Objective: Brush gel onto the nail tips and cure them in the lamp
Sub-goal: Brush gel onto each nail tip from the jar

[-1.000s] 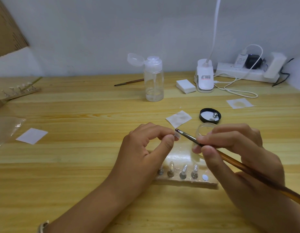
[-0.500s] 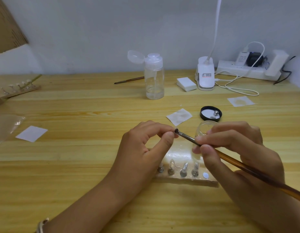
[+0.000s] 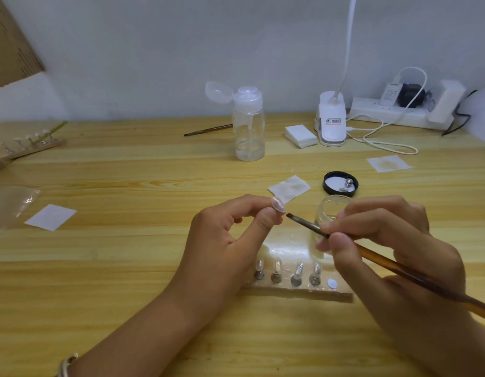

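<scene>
Pinched between thumb and forefinger of the left hand (image 3: 230, 235), the nail tip (image 3: 278, 205) is held above the table, its clear face turned up. The right hand (image 3: 385, 240) grips the brush (image 3: 399, 268) like a pen, fingers curled around the handle. Half a second ago the bristles touched the nail tip; now they are just beside it, apart. I think one stroke of gel is finished, and the brush may return to the jar (image 3: 331, 210). The lamp (image 3: 331, 123) stands well apart, so curing is not yet begun.
</scene>
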The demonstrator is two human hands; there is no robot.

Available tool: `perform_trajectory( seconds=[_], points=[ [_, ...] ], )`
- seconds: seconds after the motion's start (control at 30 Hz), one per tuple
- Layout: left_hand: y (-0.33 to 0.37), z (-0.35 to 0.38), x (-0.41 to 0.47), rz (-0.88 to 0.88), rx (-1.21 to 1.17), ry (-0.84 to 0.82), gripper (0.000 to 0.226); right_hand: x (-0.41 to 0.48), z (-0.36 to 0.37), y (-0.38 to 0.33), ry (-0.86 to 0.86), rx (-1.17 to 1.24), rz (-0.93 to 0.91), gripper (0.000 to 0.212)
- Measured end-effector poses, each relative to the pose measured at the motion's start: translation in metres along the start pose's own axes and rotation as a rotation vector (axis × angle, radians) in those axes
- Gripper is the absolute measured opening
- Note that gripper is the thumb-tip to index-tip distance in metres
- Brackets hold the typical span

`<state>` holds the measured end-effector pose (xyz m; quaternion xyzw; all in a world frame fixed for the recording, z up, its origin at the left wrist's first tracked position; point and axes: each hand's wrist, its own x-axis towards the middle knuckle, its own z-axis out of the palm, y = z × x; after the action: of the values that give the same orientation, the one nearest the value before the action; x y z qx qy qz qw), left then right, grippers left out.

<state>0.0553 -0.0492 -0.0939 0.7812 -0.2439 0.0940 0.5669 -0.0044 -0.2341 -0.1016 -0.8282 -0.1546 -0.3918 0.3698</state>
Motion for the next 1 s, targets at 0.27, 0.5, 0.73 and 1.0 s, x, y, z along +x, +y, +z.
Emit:
perform_trajectory(
  seconds=[0.27, 0.5, 0.73, 1.0],
  points=[
    [0.0004, 0.0009, -0.0006, 0.017, 0.015, -0.021, 0.011, -0.0007, -0.0023, -0.0047, 0.008, 0.039, 0.007, 0.013],
    [0.0023, 0.0012, -0.0005, 0.036, 0.016, -0.026, 0.011, 0.0003, 0.0002, -0.0016, 0.025, 0.11, 0.022, 0.021],
    [0.003, 0.001, -0.0014, 0.032, 0.023, -0.006, 0.01, -0.0012, 0.0012, -0.0005, 0.027, 0.119, 0.034, 0.018],
    [0.0026, 0.0006, -0.0008, 0.01, 0.006, 0.005, 0.011, -0.0026, -0.0006, -0.0039, 0.0, 0.109, 0.055, 0.014]
  ],
)
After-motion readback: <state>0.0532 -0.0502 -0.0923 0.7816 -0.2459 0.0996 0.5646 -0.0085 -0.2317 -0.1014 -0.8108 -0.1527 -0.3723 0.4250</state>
